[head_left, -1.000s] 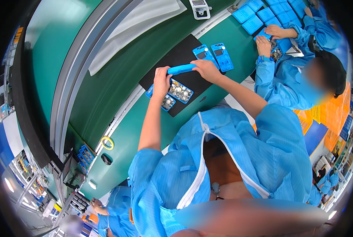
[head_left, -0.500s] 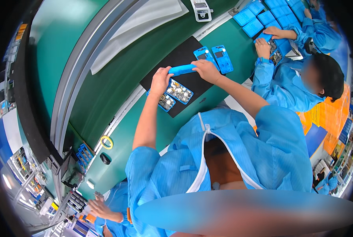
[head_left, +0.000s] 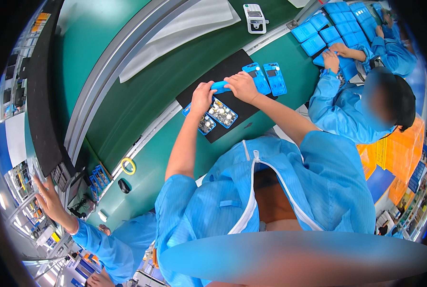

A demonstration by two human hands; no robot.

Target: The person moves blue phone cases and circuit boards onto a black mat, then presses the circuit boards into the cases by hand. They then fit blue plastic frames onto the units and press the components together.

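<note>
A blue plastic casing [head_left: 219, 87] spans the gap between my two hands, held at both ends above a black mat [head_left: 231, 64]. My left hand [head_left: 203, 98] closes around its left end and my right hand [head_left: 242, 87] grips the right end, fingers wrapped over it. The inside of the casing does not show. Just below it on the mat lie two blue casings with circuit boards, one [head_left: 222, 113] in plain view and the other [head_left: 206, 125] partly behind my left forearm. Beyond my right hand, two blue shells [head_left: 257, 79] [head_left: 275, 79] with white round spots lie side by side.
A white device [head_left: 255, 19] sits on the far green surface. Rows of blue casings [head_left: 313, 44] lie at the far right, where co-workers' hands work. Toward the left are a yellow tape ring [head_left: 128, 166] and a black mouse [head_left: 124, 185]. A co-worker's hand [head_left: 53, 201] reaches out lower left.
Both my hands have come closer together on the casing, so less of it shows. At the lower left, a co-worker's arm has swung outward and up. The whole view has shifted slightly.
</note>
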